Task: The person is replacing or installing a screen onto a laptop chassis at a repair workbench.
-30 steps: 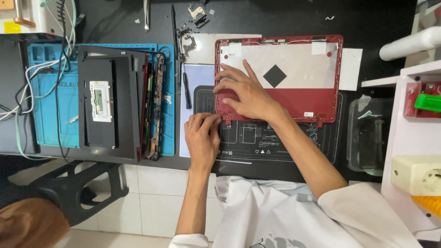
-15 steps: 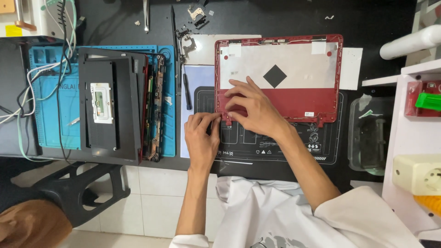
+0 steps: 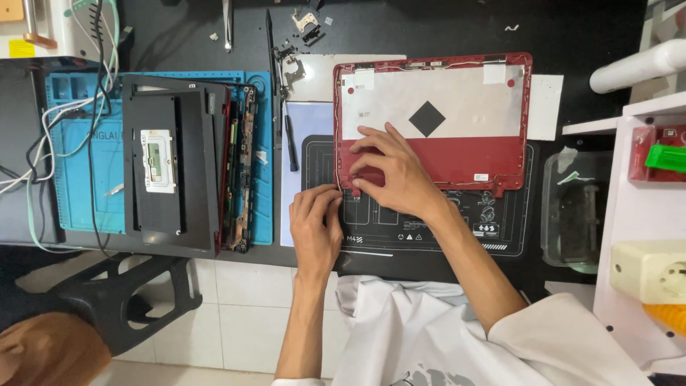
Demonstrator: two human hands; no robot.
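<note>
A red laptop lid shell (image 3: 457,154) lies inside-up on a black work mat (image 3: 429,229), with a silver foil panel and a black diamond patch. My right hand (image 3: 393,175) rests flat on its lower left part, fingers spread over the corner. My left hand (image 3: 314,225) sits just below that corner, fingertips pinching at the shell's near left hinge tab. Whether it grips a thin wire there I cannot tell.
A blue mat (image 3: 71,164) at left carries a black laptop base (image 3: 171,168) and stacked parts. A black pen-like tool (image 3: 291,143) lies on white paper. Cables (image 3: 43,136) trail far left. A clear plastic tub (image 3: 575,211) and white shelf (image 3: 643,236) stand right.
My right hand has slid down and left across the lid toward its near left corner. My left hand has stayed at that corner.
</note>
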